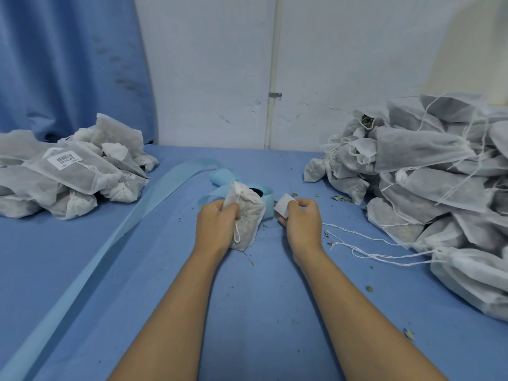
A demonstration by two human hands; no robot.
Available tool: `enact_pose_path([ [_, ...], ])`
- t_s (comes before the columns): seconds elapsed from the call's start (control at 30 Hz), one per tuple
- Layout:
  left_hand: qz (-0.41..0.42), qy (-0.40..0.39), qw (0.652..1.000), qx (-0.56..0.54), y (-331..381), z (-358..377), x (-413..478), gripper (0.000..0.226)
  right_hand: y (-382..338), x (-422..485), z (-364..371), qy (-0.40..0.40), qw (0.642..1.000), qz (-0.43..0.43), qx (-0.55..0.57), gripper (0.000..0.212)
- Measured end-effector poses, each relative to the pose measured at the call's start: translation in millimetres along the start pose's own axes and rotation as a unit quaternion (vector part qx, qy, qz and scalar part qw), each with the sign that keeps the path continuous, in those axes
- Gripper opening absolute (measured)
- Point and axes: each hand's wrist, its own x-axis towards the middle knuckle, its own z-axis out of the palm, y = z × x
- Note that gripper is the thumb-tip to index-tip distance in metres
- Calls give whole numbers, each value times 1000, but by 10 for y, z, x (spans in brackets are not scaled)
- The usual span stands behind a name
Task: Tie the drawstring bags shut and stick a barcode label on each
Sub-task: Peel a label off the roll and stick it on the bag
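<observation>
White non-woven fabric, stuffed with dried leaf: the drawstring bag (247,215) sits at the middle of the desk (261,298), held in the left hand (215,226). That grip is wrapped round the bag's left side, fingers curled over it. The bag's neck looks cinched at the far end, with a loop of cord hanging down its face. Its long axis runs near to far, leaning slightly left at the neck.

Just right of it, with a small gap between, the right hand (302,221) pinches a barcode label (284,206) in a narrow fingertip grip. Only a plain white side shows, so its print cannot be read. The label probably has to travel left onto the bag's exposed face, and the right hand is the nearer one for that.

Behind the bag lies the label roll (258,192), its pale blue backing strip (110,229) trailing near and left. A labelled pile (68,174) lies far left and an untied pile (439,174) on the right, with loose strings (365,237) and leaf crumbs (342,199) between.
</observation>
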Motion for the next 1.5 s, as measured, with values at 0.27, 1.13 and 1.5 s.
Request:
enact_pose_path([
  [0.27,-25,7,997,-75,35,-26,3,26,-98,-134,-21,-3,995,-101,20,15],
  [1.13,-91,-6,916,-392,239,10,-6,3,-65,-417,141,-7,786,-553,-275,14],
  [1.5,-70,-119,931,-338,263,56,-36,26,-151,-266,93,-179,970,-7,165,9],
])
